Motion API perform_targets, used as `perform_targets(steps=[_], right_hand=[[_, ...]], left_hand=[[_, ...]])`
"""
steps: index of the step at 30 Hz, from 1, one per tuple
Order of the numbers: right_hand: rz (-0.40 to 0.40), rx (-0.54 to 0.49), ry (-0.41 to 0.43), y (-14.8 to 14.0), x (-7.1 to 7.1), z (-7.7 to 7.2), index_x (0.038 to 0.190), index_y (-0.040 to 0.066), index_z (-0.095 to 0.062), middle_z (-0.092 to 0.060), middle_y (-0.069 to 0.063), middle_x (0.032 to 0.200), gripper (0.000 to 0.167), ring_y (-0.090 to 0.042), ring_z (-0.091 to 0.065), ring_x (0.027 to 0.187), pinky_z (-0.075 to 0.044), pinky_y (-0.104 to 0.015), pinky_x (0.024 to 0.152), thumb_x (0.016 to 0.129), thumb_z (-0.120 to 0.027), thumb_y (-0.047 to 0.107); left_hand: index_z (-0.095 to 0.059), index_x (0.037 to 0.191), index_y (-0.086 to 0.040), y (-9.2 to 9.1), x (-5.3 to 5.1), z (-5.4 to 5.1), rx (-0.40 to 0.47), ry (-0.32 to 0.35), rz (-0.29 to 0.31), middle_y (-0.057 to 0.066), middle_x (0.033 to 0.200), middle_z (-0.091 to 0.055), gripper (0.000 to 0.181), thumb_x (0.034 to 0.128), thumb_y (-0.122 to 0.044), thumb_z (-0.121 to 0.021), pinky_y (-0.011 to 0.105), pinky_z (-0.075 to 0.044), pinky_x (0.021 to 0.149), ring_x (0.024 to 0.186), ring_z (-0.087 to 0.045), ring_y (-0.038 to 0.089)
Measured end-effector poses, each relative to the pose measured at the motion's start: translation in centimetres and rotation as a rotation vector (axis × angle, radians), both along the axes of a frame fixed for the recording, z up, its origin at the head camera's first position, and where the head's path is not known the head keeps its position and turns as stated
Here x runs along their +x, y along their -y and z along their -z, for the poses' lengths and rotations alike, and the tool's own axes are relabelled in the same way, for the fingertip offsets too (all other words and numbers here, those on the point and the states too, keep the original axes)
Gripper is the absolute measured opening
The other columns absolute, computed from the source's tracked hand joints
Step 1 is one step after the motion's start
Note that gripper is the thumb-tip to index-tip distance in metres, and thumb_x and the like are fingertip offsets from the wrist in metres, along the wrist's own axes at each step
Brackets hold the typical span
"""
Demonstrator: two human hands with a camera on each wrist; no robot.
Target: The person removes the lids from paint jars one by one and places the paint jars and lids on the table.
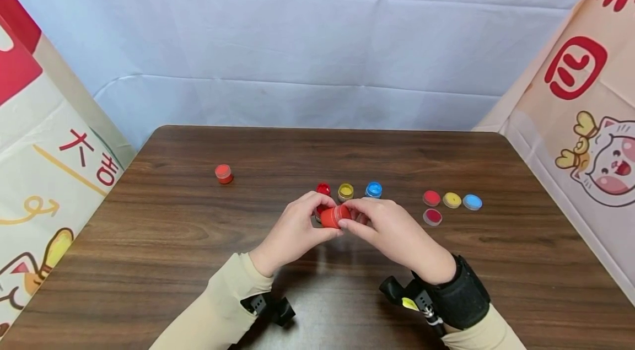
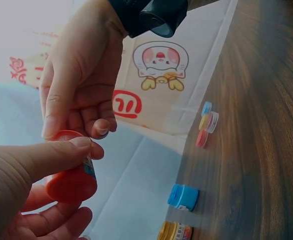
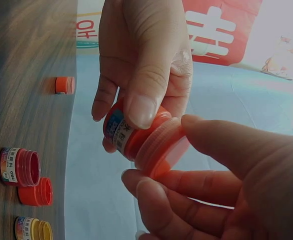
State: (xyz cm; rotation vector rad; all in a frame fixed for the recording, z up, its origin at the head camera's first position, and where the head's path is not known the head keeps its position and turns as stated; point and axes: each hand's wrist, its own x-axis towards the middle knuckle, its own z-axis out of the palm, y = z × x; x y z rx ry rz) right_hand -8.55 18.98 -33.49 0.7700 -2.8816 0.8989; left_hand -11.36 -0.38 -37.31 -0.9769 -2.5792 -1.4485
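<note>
Both hands meet over the table around an orange-red paint jar [image 1: 333, 217], held tilted. My left hand [image 1: 297, 229] grips the jar's body, thumb across its label in the right wrist view. At the other end, my right hand [image 1: 392, 229] pinches the translucent lid [image 3: 161, 149] between thumb and fingers; the lid sits on the jar. Just behind the hands stand lidless jars: a red one [image 1: 323, 189], a yellow one [image 1: 345, 191] and a blue one [image 1: 373, 189]. A dark red jar [image 3: 20, 167], also lidless, is partly hidden by my left hand in the head view.
To the right lie loose lids: red [image 1: 431, 198], yellow [image 1: 452, 199], blue [image 1: 473, 202] and dark red [image 1: 432, 217]. Another orange-red jar [image 1: 224, 174] with its lid on stands at the left of the wooden table [image 1: 173, 251]. Cloth sheets [image 1: 297, 36] hang behind and beside it.
</note>
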Motion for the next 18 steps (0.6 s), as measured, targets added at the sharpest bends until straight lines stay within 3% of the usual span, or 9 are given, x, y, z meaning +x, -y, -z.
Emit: perform_targets(steps=[7, 12, 18], right_hand=[[-0.015, 0.004, 0.003, -0.07, -0.03, 0.08, 0.111, 0.007, -0.064, -0.056, 0.01, 0.076, 0.03, -0.004, -0.05, 0.066, -0.045, -0.022, 0.056, 0.087, -0.066, 0.025], [0.024, 0.016, 0.005, -0.09, -0.01, 0.07, 0.115, 0.006, -0.062, -0.058, 0.01, 0.08, 0.04, -0.004, -0.053, 0.07, -0.046, -0.023, 0.059, 0.088, -0.063, 0.035], [0.065, -0.007, 0.012, 0.15, -0.02, 0.08, 0.105, 0.012, -0.064, -0.056, 0.013, 0.077, 0.033, -0.003, -0.052, 0.067, -0.046, -0.024, 0.059, 0.088, -0.061, 0.04]], left_hand=[[-0.061, 0.102, -0.01, 0.06, -0.06, 0.06, -0.016, -0.006, -0.005, -0.004, 0.095, -0.056, 0.037, 0.0713, -0.015, -0.082, 0.022, -0.049, 0.067, 0.079, -0.052, 0.007], [-0.057, 0.1, -0.012, 0.02, -0.14, 0.19, 0.015, -0.009, -0.012, -0.004, 0.094, -0.054, 0.038, 0.0711, -0.013, -0.082, 0.024, -0.049, 0.069, 0.081, -0.051, 0.008], [-0.055, 0.098, -0.011, -0.07, -0.18, 0.33, 0.045, -0.019, -0.017, -0.002, 0.095, -0.051, 0.038, 0.0704, -0.008, -0.082, 0.031, -0.051, 0.072, 0.083, -0.05, 0.009]])
